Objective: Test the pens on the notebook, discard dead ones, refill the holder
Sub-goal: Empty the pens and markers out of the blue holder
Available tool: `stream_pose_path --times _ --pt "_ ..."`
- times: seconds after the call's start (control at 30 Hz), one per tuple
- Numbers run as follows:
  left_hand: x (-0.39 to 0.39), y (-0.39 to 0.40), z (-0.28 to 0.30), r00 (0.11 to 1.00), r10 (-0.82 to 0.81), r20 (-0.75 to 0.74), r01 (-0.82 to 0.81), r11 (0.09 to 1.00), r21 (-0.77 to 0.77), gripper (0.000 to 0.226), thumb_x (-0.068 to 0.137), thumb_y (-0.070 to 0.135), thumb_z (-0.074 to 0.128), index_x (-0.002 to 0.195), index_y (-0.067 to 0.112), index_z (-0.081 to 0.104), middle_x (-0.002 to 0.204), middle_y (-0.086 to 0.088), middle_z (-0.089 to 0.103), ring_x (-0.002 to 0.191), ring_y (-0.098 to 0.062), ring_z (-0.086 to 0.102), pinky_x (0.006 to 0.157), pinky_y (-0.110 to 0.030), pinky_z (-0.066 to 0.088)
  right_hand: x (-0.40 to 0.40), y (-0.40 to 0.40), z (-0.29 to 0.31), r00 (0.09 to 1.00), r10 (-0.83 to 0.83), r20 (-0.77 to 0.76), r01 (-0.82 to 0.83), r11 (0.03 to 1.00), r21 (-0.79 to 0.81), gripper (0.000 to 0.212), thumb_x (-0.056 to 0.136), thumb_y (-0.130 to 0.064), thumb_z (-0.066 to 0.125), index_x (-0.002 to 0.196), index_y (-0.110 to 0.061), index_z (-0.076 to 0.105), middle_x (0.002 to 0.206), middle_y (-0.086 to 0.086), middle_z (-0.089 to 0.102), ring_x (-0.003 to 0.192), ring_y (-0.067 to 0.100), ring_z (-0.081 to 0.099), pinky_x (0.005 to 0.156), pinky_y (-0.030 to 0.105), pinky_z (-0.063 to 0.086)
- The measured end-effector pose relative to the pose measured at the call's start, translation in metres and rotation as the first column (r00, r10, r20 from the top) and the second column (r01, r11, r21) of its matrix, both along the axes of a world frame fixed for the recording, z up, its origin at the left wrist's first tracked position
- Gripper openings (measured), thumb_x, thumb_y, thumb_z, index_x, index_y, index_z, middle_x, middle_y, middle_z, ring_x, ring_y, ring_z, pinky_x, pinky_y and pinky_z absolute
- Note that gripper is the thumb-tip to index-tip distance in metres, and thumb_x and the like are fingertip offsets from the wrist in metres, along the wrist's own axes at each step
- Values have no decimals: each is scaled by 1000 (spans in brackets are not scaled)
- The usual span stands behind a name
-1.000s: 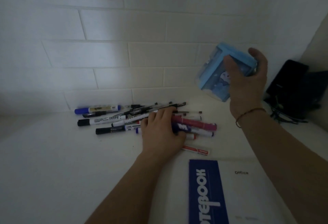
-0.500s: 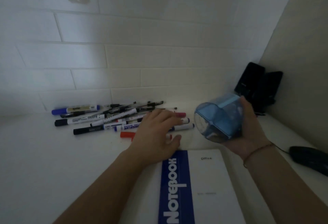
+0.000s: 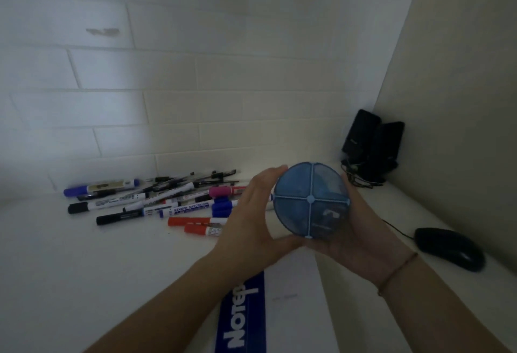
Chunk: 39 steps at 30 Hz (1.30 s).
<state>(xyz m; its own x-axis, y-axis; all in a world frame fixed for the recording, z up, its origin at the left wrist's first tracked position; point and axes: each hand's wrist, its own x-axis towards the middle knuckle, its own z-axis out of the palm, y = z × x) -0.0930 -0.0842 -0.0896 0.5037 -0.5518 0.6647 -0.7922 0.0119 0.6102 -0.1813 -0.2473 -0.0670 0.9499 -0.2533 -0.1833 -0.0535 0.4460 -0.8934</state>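
A round, translucent blue plastic pen holder is held up above the white table, its open mouth turned toward the camera so that a pale cross-shaped divider splitting it into four compartments shows; no pens are visible inside. It hangs over the table's middle, just beyond the far end of the notebook. The left hand cups the holder's left side, fingers gently curved along the rim and thumb underneath. The right hand cradles it from below and from the right, palm up, fingers wrapped behind it; a thin cord bracelet circles that wrist.

Under the forearms, at the table's near edge, lies a white notebook with a blue stripe printed "Notebook", closed. Toward the table's back edge, against the wall, a loose heap of pens and whiteboard markers lies spread out: black, blue, pink and two orange-red capped ones nearest the front, with slim black pens behind.

The room is dim. A white brick-pattern wall runs along the back, meeting a plain beige side wall on the right. In the table's far right corner stand two black box-shaped devices with tangled cables at their base. A black computer mouse rests by the right edge, its cable trailing back.
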Motion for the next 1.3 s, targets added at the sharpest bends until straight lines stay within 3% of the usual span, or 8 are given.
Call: stream_pose_path --times 0.17,0.37,0.5,0.6,0.73,0.93,1.13,1.3 --pt "6 -12 8 951 10 -310 -29 998 -57 92 65 36 85 141 38 34 130 19 47 116 -2 52 88 -18 52 -19 -11 -14 996 -59 64 77 942 -326 79 57 -71 69 125 -33 52 130 1 59 109 18 63 73 37 56" --pt "-2 -39 18 918 14 -396 41 991 130 105 67 34 85 149 35 19 144 15 35 127 -3 42 90 -7 44 2 -6 -25 922 -210 324 383 601 -701 90 53 -22 91 115 -50 32 117 -29 46 95 -9 57 71 10 51" --pt "-16 -33 28 992 64 -106 2 845 535 116 76 51 74 149 34 -15 160 12 -4 145 -10 4 112 -26 9 19 -29 -35 853 -418 312 492 444 -749 96 49 -46 88 126 -41 32 114 -22 49 97 0 54 74 11 45" --pt "-33 -15 18 993 -111 42 43 662 748 89 85 54 60 149 43 -1 160 14 -9 147 -14 -10 116 -43 6 43 -48 -43 832 -494 252 506 492 -709 105 52 -36 90 137 -28 29 126 -6 50 111 15 54 90 29 49" --pt "-49 9 -32 966 -33 256 -165 683 711 32 103 42 24 133 51 33 138 20 40 147 -13 14 92 -28 54 68 -51 -45 808 -526 265 547 503 -670 98 57 -23 90 136 -19 31 126 -3 48 108 14 50 95 26 41" --pt "-76 50 -39 916 -92 391 -199 743 639 44 102 43 -1 142 46 17 142 15 29 126 -1 39 96 -22 49 41 -35 -35 854 -487 183 435 475 -765 87 72 -18 80 142 -15 29 136 3 44 119 21 46 97 28 34" --pt "-80 105 7 763 33 645 -254 934 252 43 95 50 51 137 40 45 144 12 41 138 -15 37 112 -45 33 -26 21 -33 902 -347 257 335 190 -923 23 78 -40 68 97 -27 65 101 -8 65 89 10 61 71 21 45" --pt "-86 158 1 507 214 835 -588 795 153 17 88 37 57 97 39 71 104 14 72 105 -21 64 107 -59 24 -26 38 -69 994 -61 88 87 -19 -996 67 69 -85 34 110 -38 58 114 -19 55 109 4 51 102 28 36"
